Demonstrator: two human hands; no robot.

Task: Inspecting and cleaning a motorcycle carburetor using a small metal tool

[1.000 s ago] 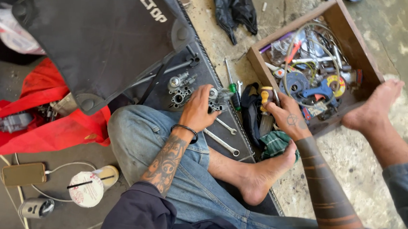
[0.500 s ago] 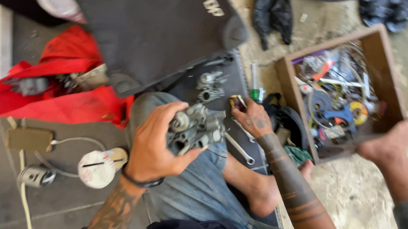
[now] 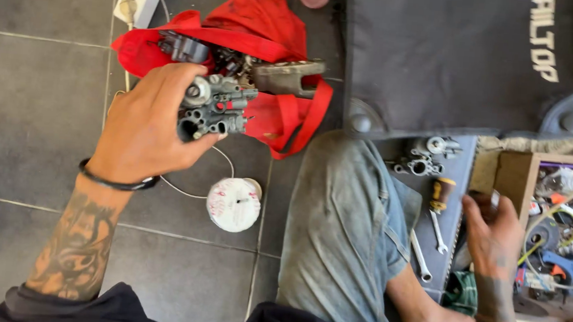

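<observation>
Centrally, grey metal carburetor point(image 3: 212, 107): long axis roughly level, ports facing right, above the red cloth point(image 3: 276, 112). Left hand point(image 3: 149, 126) grips it, fingers clenched around its left side, hiding that end. Right hand point(image 3: 495, 235) rests at the wooden toolbox point(image 3: 513, 175) rim, closed on a small dark object, hard to identify.

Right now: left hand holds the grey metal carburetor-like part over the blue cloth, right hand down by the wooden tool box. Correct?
Not quite. In the head view the left hand holds the grey metal part over a red cloth, not a blue one. The rest stands: the right hand is by the wooden tool box.
</observation>
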